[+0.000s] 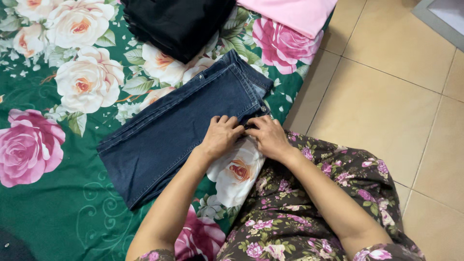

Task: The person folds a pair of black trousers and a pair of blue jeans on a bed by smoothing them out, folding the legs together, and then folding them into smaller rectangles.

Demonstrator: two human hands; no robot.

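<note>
where the view begins at the left, a green bedsheet (58,212) printed with large pink and cream roses covers the bed. on it lie folded dark blue jeans (179,125), running on a slant from lower left to upper right, with the waistband and its button at the upper right end. above the jeans, at the top edge, sits a folded black garment (179,21), just apart from them. the left hand (220,137) rests palm down on the near edge of the jeans, fingers curled and pinching the denim. the right hand (270,137) lies just beside it, the 2 hands touching at the fingertips, its fingers likewise bent onto the same denim edge below the button. both forearms reach in from the bottom of the view over a dark floral dress (309,212). a folded pink cloth (295,14) lies at the top, right of the black garment. beige floor tiles (386,96) fill the right side.
</note>
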